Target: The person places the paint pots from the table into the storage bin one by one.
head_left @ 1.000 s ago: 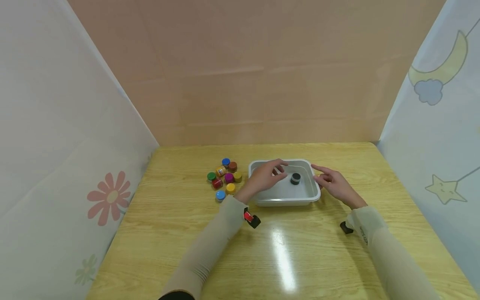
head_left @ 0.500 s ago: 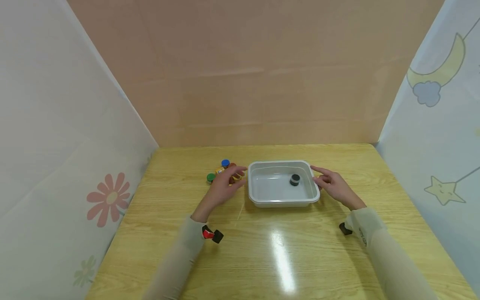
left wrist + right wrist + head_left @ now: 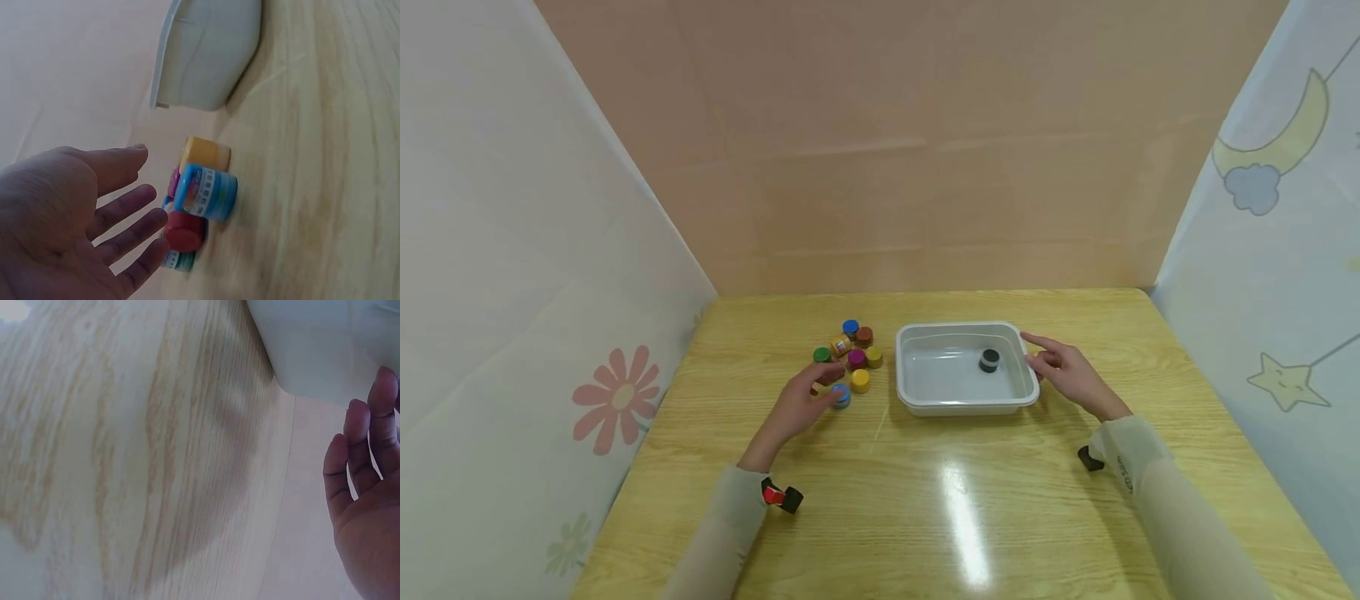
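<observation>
My left hand [image 3: 799,403] hovers at the near left of a group of small paint jars, its fingers loosely spread and nothing held. Closest to its thumb in the head view is a light-blue jar [image 3: 842,397]. The left wrist view shows that blue jar [image 3: 209,192] upright beyond the fingertips, with a red-lidded jar [image 3: 184,231] beside it. My right hand [image 3: 1067,371] touches the right rim of a white plastic tray [image 3: 966,410] with extended index finger and thumb. In the tray lies one black-lidded jar [image 3: 989,360].
A yellow-orange jar [image 3: 860,382], a purple-lidded jar [image 3: 857,359], a green-lidded jar [image 3: 822,356] and several others cluster left of the tray on the wooden table [image 3: 925,500]. One orange jar [image 3: 840,346] lies on its side. Papered walls [image 3: 970,167] enclose the table.
My left hand has moved from over the tray leftward and nearer to me, past the jars to their near left side. The right hand stays at the tray's rim.
</observation>
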`<action>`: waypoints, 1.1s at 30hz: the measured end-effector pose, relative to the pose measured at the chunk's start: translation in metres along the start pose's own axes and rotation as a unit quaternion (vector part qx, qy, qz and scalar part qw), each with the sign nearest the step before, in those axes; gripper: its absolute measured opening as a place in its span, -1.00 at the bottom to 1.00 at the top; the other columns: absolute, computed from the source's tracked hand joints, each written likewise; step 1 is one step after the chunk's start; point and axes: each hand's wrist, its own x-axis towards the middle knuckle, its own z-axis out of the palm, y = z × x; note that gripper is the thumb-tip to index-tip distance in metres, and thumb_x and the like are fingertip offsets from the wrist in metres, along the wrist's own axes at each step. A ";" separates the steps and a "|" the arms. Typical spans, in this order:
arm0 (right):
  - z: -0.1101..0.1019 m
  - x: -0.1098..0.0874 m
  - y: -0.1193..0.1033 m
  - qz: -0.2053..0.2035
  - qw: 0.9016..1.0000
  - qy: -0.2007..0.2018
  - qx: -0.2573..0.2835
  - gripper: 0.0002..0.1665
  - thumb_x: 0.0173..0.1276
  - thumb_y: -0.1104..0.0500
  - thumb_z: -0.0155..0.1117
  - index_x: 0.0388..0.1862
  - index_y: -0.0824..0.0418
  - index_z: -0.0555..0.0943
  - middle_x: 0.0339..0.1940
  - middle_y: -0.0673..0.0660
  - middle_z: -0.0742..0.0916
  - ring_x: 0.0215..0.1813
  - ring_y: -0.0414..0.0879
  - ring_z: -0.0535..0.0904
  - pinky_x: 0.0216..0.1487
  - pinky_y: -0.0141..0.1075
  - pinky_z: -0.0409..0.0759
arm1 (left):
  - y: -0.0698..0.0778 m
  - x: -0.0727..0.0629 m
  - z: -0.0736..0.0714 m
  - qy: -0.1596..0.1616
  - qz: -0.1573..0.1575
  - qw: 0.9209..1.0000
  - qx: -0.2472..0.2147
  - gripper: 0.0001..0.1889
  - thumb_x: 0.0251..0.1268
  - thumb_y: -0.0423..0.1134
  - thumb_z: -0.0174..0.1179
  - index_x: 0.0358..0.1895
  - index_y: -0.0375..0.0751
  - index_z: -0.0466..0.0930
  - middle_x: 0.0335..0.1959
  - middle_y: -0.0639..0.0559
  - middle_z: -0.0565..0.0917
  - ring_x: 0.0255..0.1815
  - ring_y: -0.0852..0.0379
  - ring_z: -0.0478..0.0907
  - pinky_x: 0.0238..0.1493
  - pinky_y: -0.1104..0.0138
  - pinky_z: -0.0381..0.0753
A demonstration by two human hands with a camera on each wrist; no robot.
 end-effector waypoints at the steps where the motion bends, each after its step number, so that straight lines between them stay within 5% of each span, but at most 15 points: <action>1: 0.000 0.000 0.000 -0.001 1.000 0.000 0.000 -0.31 0.69 0.07 0.06 0.67 0.22 0.19 -0.23 0.25 0.80 -0.29 -0.17 0.63 -0.32 -0.30 0.51 | -0.002 -0.001 0.000 -0.001 -0.005 1.000 -0.002 -0.55 0.48 -0.21 0.29 0.36 -0.21 0.52 0.25 -0.17 0.65 0.19 -0.14 0.59 0.09 0.00 0.60; 11: -0.001 0.000 -0.001 -0.003 1.000 0.003 0.006 -0.32 0.68 0.09 0.07 0.66 0.22 0.19 -0.22 0.27 0.79 -0.28 -0.17 0.63 -0.29 -0.33 0.50 | -0.012 -0.001 0.002 -0.033 -0.029 0.999 0.011 -0.53 0.44 -0.26 0.33 0.35 -0.25 0.53 0.28 -0.20 0.63 0.18 -0.16 0.62 0.19 -0.06 0.63; 18: -0.001 -0.001 -0.003 -0.001 1.000 0.009 0.010 -0.31 0.67 0.07 0.10 0.66 0.20 0.22 -0.27 0.25 0.78 -0.24 0.09 0.64 -0.32 -0.33 0.47 | -0.014 0.002 0.005 -0.047 -0.049 0.997 0.022 -0.54 0.43 -0.23 0.34 0.34 -0.18 0.55 0.24 -0.12 0.64 0.10 -0.04 0.61 0.20 0.00 0.63; 23: 0.000 0.000 -0.002 -0.001 1.000 0.005 0.011 -0.31 0.68 0.07 0.08 0.66 0.21 0.20 -0.25 0.25 0.78 -0.24 0.05 0.64 -0.30 -0.32 0.48 | -0.016 0.005 0.009 -0.049 -0.057 0.996 0.041 -0.55 0.40 -0.25 0.37 0.32 -0.16 0.57 0.20 -0.11 0.65 0.06 -0.01 0.58 0.21 0.01 0.60; 28: 0.001 -0.001 0.000 0.000 1.000 0.000 0.007 -0.31 0.68 0.08 0.07 0.66 0.24 0.19 -0.24 0.25 0.79 -0.27 -0.09 0.65 -0.30 -0.30 0.51 | -0.019 0.007 0.014 -0.051 -0.059 0.995 0.063 -0.55 0.37 -0.28 0.39 0.30 -0.16 0.59 0.24 -0.14 0.64 0.20 -0.09 0.59 0.30 -0.05 0.57; 33: 0.000 -0.003 -0.002 0.002 1.000 0.003 0.006 -0.31 0.67 0.05 0.09 0.66 0.20 0.21 -0.25 0.25 0.79 -0.24 0.02 0.65 -0.31 -0.33 0.48 | -0.019 0.009 0.017 -0.045 -0.058 0.995 0.070 -0.56 0.35 -0.30 0.41 0.27 -0.19 0.61 0.25 -0.16 0.65 0.29 -0.16 0.58 0.36 -0.08 0.53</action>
